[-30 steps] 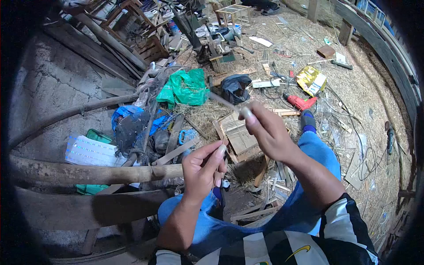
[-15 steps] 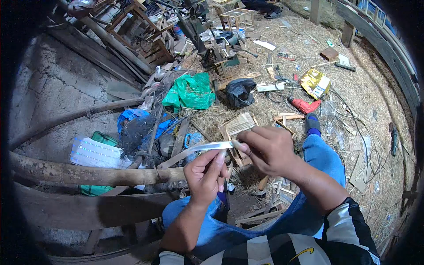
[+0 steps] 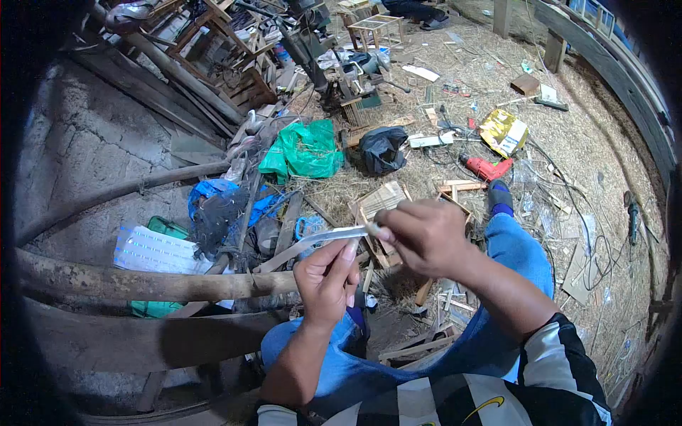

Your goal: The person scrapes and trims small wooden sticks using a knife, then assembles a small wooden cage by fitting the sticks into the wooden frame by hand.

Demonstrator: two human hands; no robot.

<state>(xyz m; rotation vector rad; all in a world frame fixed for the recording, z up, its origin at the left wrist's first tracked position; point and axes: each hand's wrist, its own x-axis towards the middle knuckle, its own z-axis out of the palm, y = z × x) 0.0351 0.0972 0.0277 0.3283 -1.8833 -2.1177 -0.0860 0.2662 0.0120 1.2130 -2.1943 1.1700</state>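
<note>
A thin, flat, pale strip [image 3: 310,242] bends between my hands in front of my lap; I cannot make out its material. My left hand [image 3: 328,278] pinches the strip from below, with the thumb upright against it. At the strip's right end, my right hand [image 3: 430,238] is closed with its fingers curled and the thumb and fingertips gripping that end. The strip's left end slopes down over a round wooden pole [image 3: 142,279]. Part of the strip is hidden behind my fingers.
Below my hands lie wood offcuts [image 3: 419,348]. A green plastic bag [image 3: 305,150], black bag [image 3: 383,149], red drill [image 3: 486,167] and yellow packet [image 3: 503,132] lie ahead. An angle grinder [image 3: 631,216] rests at right. Another person's foot [image 3: 434,21] shows far back.
My right hand has shifted slightly left and turned a little at the strip's end. The strip looks less bright than before. My left hand stays almost in place.
</note>
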